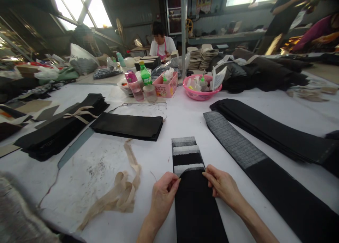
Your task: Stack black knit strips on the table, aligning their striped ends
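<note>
A long black fabric strip [196,207] lies in front of me, its curved top edge pinched at both corners. My left hand [165,192] is closed on its left corner, thumb against fingers. At the right corner my right hand [221,183] grips the edge the same way. Just beyond that edge is a black piece with whitish bands [185,149], partly covered by the strip. Right of my hands rests a fanned stack of black strips [233,140] with grey, rough-looking ends.
Another pile of black strips [267,126] lies farther right. To the left are a black rectangular stack [129,125], a tied black bundle [66,126] and a loose beige ribbon [124,190]. A pink basin [202,95], pink box [166,87] and green bottle [145,74] stand ahead. People sit and stand beyond.
</note>
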A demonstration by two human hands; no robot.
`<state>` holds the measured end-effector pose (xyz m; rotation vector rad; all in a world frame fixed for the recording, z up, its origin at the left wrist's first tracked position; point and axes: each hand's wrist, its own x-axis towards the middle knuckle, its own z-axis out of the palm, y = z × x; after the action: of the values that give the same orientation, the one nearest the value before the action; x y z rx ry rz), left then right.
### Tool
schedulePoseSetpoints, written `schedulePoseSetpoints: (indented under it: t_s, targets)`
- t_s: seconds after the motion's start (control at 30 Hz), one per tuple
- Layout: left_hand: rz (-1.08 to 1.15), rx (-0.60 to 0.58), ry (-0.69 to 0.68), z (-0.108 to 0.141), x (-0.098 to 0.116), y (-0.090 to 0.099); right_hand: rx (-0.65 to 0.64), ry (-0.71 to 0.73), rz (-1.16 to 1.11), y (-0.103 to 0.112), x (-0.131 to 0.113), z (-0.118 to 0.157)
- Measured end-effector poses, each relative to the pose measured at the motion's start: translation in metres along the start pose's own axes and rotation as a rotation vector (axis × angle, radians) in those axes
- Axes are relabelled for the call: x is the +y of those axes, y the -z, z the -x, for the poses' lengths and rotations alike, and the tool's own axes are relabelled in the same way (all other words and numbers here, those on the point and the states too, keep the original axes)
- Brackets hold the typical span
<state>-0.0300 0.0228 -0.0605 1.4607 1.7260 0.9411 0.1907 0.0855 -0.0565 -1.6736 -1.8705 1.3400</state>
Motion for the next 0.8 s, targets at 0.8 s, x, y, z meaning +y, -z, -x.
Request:
schedulePoseSetpoints:
  t_s: [0.8]
  targets:
    - [0.119,-0.13,0.123,0.0007,-0.0033,0.0052,-0.107,-0.029,-0.367,0.001,0.0104,0.0002]
